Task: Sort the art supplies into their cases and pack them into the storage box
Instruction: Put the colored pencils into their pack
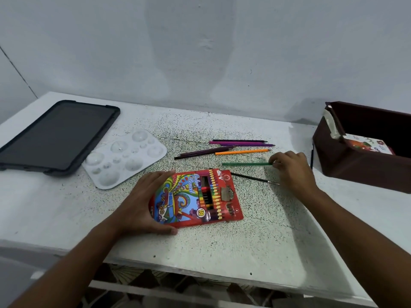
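Observation:
A red colour-pencil case (200, 197) lies flat on the speckled table (222, 232). My left hand (144, 203) grips its left edge, thumb at the near corner. My right hand (291, 167) pinches the right end of a green pencil (244, 163), which lies just beyond the case. Farther back lie several loose pencils: an orange one (242, 152), a dark purple one (204, 151) and two violet ones (242, 143). A thin black paintbrush (253, 178) rests between the case and my right hand. The dark brown storage box (355, 170) stands at the right edge, open, with a printed pack inside.
A white paint palette (124, 158) with round wells sits left of the pencils. Beyond it, a tablet in a black case (55, 136) lies at the far left. A wall runs close behind the table. Another thin dark brush (312, 156) leans by the box.

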A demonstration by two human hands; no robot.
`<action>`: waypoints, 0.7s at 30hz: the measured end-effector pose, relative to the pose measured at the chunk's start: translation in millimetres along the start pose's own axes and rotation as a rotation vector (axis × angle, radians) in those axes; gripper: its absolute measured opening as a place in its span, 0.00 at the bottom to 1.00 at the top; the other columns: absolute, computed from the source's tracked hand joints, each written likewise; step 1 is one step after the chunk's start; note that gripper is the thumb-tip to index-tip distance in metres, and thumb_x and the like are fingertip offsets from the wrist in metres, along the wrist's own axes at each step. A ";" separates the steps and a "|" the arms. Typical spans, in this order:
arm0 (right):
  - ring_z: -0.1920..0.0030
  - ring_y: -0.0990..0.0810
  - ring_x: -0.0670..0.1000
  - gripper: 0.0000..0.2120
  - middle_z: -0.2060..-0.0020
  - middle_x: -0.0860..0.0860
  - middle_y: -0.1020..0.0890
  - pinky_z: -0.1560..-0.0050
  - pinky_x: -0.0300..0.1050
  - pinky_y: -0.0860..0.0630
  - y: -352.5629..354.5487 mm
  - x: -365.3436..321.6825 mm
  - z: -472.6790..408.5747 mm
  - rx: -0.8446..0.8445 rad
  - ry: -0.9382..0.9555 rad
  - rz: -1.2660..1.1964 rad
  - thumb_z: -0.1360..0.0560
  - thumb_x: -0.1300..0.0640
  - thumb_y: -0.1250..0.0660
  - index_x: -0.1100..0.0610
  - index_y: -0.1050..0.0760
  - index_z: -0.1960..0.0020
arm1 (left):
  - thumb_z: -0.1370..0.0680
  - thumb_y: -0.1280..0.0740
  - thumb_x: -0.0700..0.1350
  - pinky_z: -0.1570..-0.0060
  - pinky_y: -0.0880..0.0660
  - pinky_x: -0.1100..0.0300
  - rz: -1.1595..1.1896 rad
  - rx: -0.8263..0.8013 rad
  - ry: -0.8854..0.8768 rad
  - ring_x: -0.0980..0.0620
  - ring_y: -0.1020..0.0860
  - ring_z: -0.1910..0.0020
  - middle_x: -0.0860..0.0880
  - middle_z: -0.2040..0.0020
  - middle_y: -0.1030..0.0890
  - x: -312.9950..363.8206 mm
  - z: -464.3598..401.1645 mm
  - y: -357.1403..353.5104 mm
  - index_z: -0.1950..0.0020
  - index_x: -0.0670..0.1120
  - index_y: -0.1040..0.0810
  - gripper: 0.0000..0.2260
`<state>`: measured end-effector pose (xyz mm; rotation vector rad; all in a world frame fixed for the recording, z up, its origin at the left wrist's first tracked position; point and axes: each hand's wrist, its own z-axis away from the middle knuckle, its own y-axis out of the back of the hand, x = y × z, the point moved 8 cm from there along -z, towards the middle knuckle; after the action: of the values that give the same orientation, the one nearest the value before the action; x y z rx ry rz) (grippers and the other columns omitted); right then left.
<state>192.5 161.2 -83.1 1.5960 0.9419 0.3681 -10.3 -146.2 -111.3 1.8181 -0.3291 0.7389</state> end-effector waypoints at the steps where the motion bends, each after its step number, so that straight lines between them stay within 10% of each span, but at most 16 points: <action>1: 0.51 0.30 0.56 0.07 0.56 0.49 0.21 0.55 0.49 0.32 1.8 -1.6 4.8 -0.001 0.027 0.012 0.23 0.60 0.34 0.49 0.21 0.51 | 0.46 0.23 0.69 0.34 0.38 0.58 -0.002 -0.001 0.004 0.60 0.40 0.29 0.60 0.30 0.37 -0.8 0.2 -0.2 0.25 0.65 0.47 0.55; 21: 0.53 0.28 0.49 0.12 0.54 0.51 0.24 0.54 0.47 0.28 -28.0 -121.3 36.7 -0.230 0.223 -0.400 0.26 0.70 0.38 0.58 0.23 0.47 | 0.45 0.26 0.73 0.33 0.41 0.63 0.013 0.012 -0.016 0.65 0.42 0.29 0.61 0.30 0.37 4.3 1.3 0.8 0.26 0.67 0.47 0.52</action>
<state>131.9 46.5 -87.5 1.1402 1.3115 0.3621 -7.0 -147.2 -108.2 1.8362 -0.3485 0.7372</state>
